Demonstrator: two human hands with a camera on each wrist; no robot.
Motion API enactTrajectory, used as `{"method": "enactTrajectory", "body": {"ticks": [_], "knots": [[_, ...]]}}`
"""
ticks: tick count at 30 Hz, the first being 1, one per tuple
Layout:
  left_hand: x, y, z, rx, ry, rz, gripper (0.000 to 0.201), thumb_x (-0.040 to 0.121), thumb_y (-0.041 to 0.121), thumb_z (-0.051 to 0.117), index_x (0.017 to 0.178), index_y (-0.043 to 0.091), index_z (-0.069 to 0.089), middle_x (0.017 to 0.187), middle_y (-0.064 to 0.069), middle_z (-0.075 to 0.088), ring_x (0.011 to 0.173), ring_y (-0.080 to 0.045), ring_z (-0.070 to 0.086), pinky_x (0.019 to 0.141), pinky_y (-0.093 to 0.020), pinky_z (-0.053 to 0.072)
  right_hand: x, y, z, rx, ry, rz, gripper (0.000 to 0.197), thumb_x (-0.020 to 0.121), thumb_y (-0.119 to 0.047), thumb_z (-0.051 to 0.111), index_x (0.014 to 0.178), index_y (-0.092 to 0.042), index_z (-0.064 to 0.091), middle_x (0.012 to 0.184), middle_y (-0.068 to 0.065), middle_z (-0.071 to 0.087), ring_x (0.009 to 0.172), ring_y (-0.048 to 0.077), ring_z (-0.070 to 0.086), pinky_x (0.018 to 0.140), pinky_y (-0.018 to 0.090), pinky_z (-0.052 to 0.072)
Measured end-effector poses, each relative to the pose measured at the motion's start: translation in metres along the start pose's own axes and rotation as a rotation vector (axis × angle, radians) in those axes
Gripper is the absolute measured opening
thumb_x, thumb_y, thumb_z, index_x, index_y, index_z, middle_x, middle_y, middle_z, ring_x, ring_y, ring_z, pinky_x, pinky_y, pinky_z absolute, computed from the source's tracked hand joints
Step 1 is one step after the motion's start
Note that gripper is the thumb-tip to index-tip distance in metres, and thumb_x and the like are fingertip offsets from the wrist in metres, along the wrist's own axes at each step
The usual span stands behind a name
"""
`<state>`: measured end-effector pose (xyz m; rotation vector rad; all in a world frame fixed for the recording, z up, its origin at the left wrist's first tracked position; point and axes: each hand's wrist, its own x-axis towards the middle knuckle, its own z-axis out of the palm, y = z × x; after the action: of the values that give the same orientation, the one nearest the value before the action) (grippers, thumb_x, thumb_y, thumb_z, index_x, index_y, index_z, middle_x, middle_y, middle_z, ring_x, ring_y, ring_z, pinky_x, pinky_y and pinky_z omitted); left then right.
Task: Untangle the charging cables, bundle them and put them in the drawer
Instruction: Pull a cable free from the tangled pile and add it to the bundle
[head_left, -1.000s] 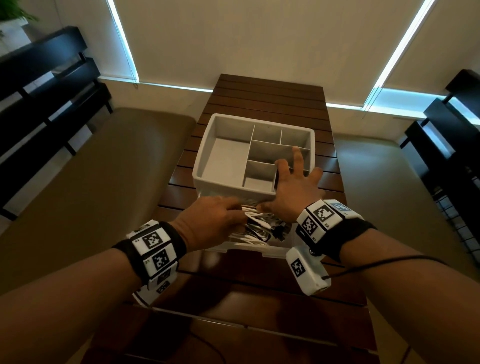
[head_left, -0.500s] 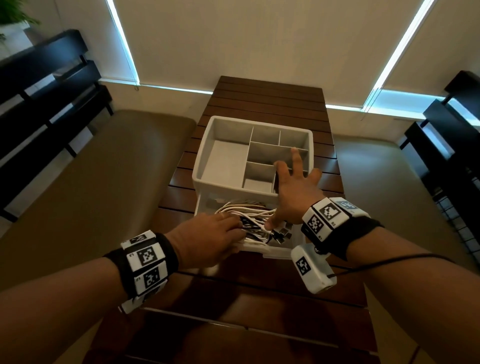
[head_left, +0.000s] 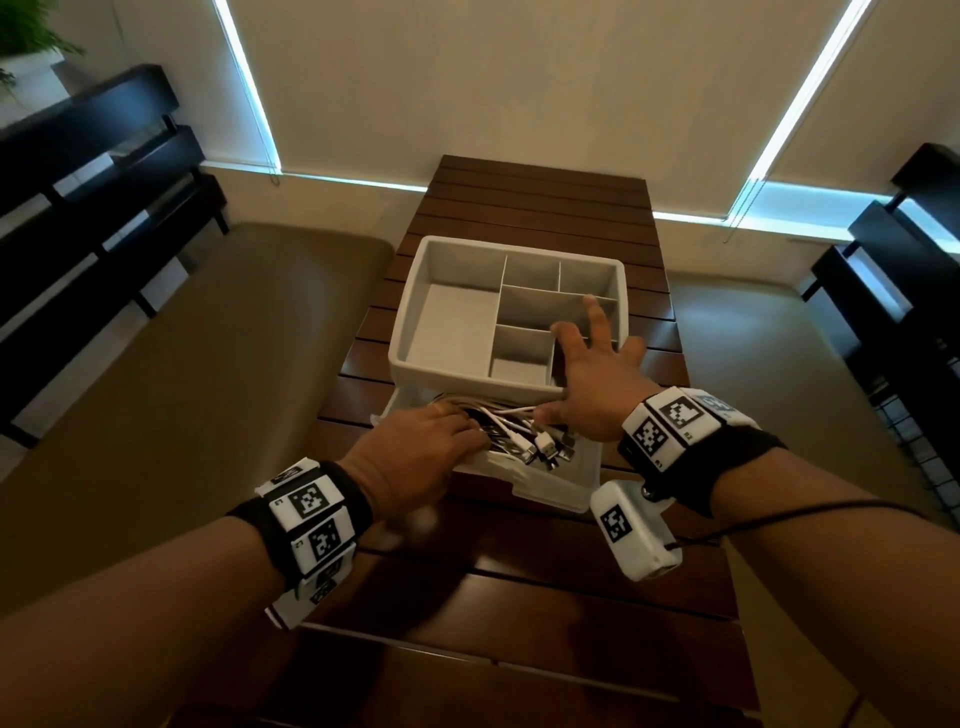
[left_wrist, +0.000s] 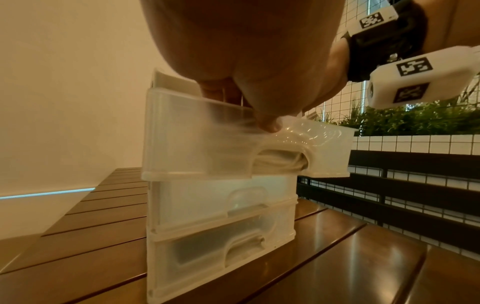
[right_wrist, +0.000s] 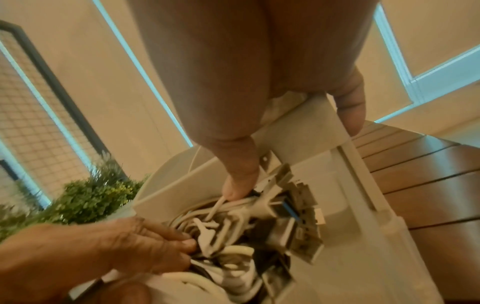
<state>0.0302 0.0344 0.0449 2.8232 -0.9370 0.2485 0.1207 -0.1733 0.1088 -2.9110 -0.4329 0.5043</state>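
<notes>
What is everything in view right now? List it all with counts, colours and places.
Drawer unit: one, translucent white, on the table, top drawer pulled out.
Charging cables: a tangle, white, count unclear, inside the open drawer.
Organiser tray: one, grey, divided into compartments, on top of the unit.
Table: one, dark brown slats.
Plants: green, behind the wire grid.
Left hand: fingers down among the cables.
Right hand: fingers spread over the tray's corner, thumb touching the cables.
</notes>
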Motion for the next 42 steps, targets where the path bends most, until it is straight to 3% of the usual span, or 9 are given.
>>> {"method": "enactTrajectory", "body": {"ticks": [5, 10, 16, 19, 22, 24, 27, 34, 42], "knots": [[-0.001, 0.003, 0.006, 0.047, 0.047, -0.011, 0.039, 0.068, 0.012, 0.079, 0.106, 0.014, 0.07, 0.099, -0.006, 0.071, 0.099, -0.03, 0.064, 0.081, -0.041, 0.057, 0.0, 0.001, -0.005, 0.018, -0.044, -0.008, 0.089, 0.084, -0.045, 0.067, 0.149, -0.036, 0.007, 0.153, -0.006, -0.033, 0.14, 0.046, -0.002, 0.112, 0.055, 0.022], [-0.001, 0.01, 0.005, 0.093, 0.037, -0.017, 0.029, 0.075, 0.014, 0.069, 0.104, 0.013, 0.071, 0.119, -0.015, 0.065, 0.115, -0.036, 0.058, 0.091, -0.045, 0.052, -0.001, -0.001, 0.006, -0.041, 0.074, -0.004, 0.093, 0.077, -0.035, 0.076, 0.145, -0.037, 0.013, 0.155, -0.005, -0.028, 0.136, 0.047, 0.008, 0.106, 0.055, 0.032], [0.005, 0.014, -0.004, -0.026, -0.076, -0.061, 0.041, 0.077, 0.006, 0.071, 0.116, 0.011, 0.06, 0.127, -0.017, 0.06, 0.115, -0.036, 0.058, 0.093, -0.044, 0.052, -0.001, 0.0, 0.003, -0.016, 0.002, -0.007, 0.111, 0.064, -0.06, 0.077, 0.147, -0.036, 0.006, 0.153, -0.007, -0.033, 0.139, 0.046, 0.0, 0.107, 0.057, 0.03], [0.017, 0.017, -0.01, -0.09, -0.173, -0.15, 0.039, 0.083, 0.005, 0.059, 0.121, 0.01, 0.056, 0.13, -0.013, 0.056, 0.118, -0.031, 0.052, 0.101, -0.041, 0.044, -0.003, -0.002, 0.005, -0.067, 0.041, 0.01, 0.119, 0.058, -0.054, 0.084, 0.146, -0.034, 0.007, 0.154, -0.002, -0.03, 0.137, 0.047, 0.005, 0.106, 0.057, 0.032], [0.019, 0.016, -0.012, -0.137, -0.211, -0.21, 0.045, 0.078, 0.0, 0.059, 0.122, 0.009, 0.055, 0.13, -0.011, 0.054, 0.117, -0.028, 0.05, 0.097, -0.04, 0.045, -0.003, -0.004, 0.01, -0.072, 0.103, 0.01, 0.11, 0.063, -0.039, 0.086, 0.144, -0.033, 0.012, 0.157, 0.001, -0.022, 0.135, 0.047, 0.011, 0.105, 0.057, 0.034], [0.011, 0.015, -0.011, -0.109, -0.081, -0.177, 0.046, 0.073, -0.002, 0.068, 0.117, 0.008, 0.061, 0.126, -0.014, 0.057, 0.113, -0.031, 0.054, 0.091, -0.043, 0.052, -0.001, -0.004, 0.01, -0.077, 0.11, 0.012, 0.107, 0.064, -0.038, 0.086, 0.143, -0.033, 0.013, 0.158, 0.003, -0.016, 0.134, 0.046, 0.012, 0.106, 0.056, 0.033], [-0.005, 0.013, 0.0, -0.002, 0.128, -0.191, 0.042, 0.068, 0.005, 0.077, 0.109, 0.004, 0.067, 0.113, -0.02, 0.064, 0.101, -0.037, 0.062, 0.084, -0.045, 0.055, -0.001, -0.003, 0.005, -0.055, 0.051, 0.009, 0.116, 0.059, -0.048, 0.086, 0.146, -0.034, 0.01, 0.159, 0.001, -0.01, 0.137, 0.045, 0.008, 0.107, 0.057, 0.03], [-0.005, 0.014, 0.008, -0.069, 0.234, -0.268, 0.049, 0.068, 0.007, 0.079, 0.115, 0.002, 0.065, 0.116, -0.024, 0.06, 0.106, -0.042, 0.057, 0.084, -0.047, 0.052, 0.001, 0.006, -0.006, 0.029, -0.084, -0.02, 0.132, 0.047, -0.067, 0.082, 0.148, -0.036, 0.004, 0.159, -0.004, -0.011, 0.142, 0.042, -0.001, 0.109, 0.06, 0.024], [0.001, 0.014, 0.003, -0.012, 0.041, -0.29, 0.062, 0.06, 0.006, 0.08, 0.119, -0.001, 0.062, 0.108, -0.021, 0.066, 0.096, -0.041, 0.062, 0.08, -0.051, 0.057, -0.001, -0.006, 0.011, -0.023, 0.149, 0.051, 0.101, 0.062, -0.046, 0.084, 0.138, -0.033, 0.02, 0.147, 0.007, 0.02, 0.128, 0.042, 0.022, 0.102, 0.055, 0.038]]}}
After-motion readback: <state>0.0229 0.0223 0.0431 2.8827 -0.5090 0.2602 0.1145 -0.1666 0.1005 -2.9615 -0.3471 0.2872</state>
